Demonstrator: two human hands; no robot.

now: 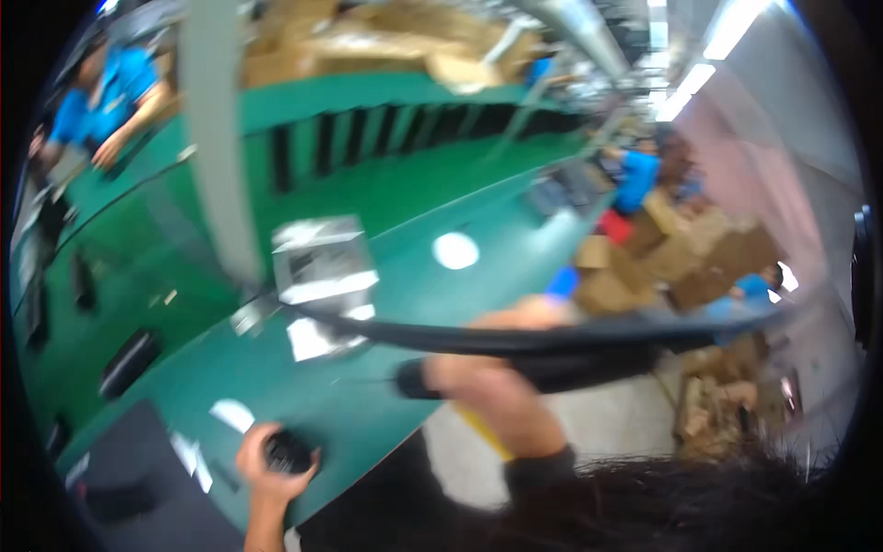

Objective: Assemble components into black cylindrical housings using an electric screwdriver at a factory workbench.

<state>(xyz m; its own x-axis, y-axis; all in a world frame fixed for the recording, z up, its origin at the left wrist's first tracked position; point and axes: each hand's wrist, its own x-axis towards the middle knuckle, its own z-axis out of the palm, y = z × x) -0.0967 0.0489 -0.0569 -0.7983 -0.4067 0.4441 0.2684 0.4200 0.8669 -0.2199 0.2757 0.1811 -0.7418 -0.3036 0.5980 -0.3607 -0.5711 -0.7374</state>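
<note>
My left hand (262,465) grips a dark round part (290,451) with a black top, low over the near side of the green table. The fingers and thumb curl about its sides. To its right, my right hand (501,386) is wrapped round a long black cylindrical tool, which looks like an electric screwdriver (598,370). A thin shaft seems to stick out of its left end, toward the table. Both hand and tool are smeared by motion. A thick black cable (414,337) crosses in front of the right hand.
On the green table (386,405) stand a clear plastic box (326,267) and a white disc (455,250). A dark mat (147,478) lies at the near left. Beyond runs a green conveyor (322,202) with black parts. A grey post (216,138) rises beside it. Co-workers in blue (115,92) work nearby.
</note>
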